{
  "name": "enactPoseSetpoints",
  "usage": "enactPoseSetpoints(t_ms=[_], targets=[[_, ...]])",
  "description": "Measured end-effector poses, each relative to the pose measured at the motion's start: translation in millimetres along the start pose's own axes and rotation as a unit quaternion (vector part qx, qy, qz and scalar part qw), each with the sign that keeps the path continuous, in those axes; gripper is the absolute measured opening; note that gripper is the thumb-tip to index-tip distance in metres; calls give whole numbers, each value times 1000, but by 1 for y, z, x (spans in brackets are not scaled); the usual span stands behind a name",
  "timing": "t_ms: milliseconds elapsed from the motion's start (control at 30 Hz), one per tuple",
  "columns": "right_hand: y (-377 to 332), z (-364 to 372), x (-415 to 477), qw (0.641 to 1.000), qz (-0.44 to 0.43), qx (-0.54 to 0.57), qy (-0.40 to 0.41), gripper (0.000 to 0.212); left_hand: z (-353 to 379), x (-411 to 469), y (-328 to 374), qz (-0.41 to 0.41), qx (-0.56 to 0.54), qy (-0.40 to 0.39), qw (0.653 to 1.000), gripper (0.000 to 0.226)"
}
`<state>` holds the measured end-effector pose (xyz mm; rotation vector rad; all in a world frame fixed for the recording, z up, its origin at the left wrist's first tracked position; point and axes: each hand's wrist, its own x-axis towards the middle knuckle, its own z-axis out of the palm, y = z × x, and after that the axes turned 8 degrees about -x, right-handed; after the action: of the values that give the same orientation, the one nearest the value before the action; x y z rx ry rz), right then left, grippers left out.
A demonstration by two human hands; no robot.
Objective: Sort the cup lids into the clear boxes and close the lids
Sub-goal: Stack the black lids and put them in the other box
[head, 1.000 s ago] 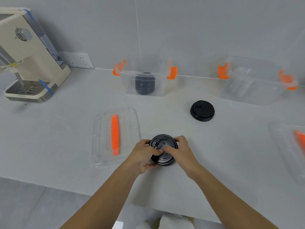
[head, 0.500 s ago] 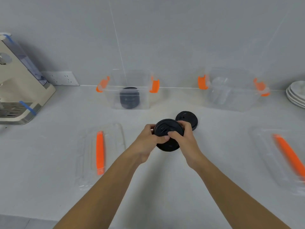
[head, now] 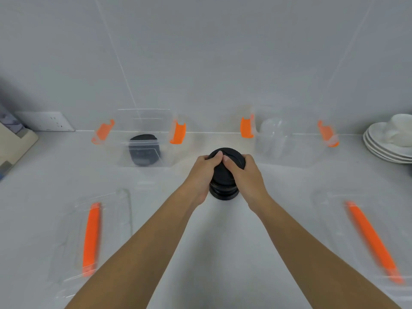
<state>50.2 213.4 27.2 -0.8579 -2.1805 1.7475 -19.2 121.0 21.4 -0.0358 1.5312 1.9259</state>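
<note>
A stack of black cup lids (head: 225,175) is clamped between the left hand (head: 204,172) and right hand (head: 246,175) above the table (head: 223,253), between two open clear boxes (head: 145,139) (head: 287,134) against the wall.

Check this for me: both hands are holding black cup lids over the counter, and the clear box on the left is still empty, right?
Not quite. The head view shows the left hand and right hand holding the black cup lids over the counter, but the left clear box is not empty: it already contains a stack of black lids.
</note>
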Motion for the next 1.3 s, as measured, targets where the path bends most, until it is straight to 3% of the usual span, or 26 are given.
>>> enactPoseSetpoints(t_ms=[200,700,900,1000,1300], targets=[[29,-6,28,997,40,-57,-36,38,6,27,-19,-37,33,25,998,41],[69,5,66,987,60,-122,-83,49,-1,51,-42,-102,63,94,988,42],[72,7,66,983,69,-140,-97,44,1,45,-37,-163,107,154,969,59],[72,7,65,982,75,-130,-114,48,2,41,-35,-163,76,164,970,62],[63,2,55,987,39,-88,-128,43,4,22,-33,-180,-51,136,973,37]])
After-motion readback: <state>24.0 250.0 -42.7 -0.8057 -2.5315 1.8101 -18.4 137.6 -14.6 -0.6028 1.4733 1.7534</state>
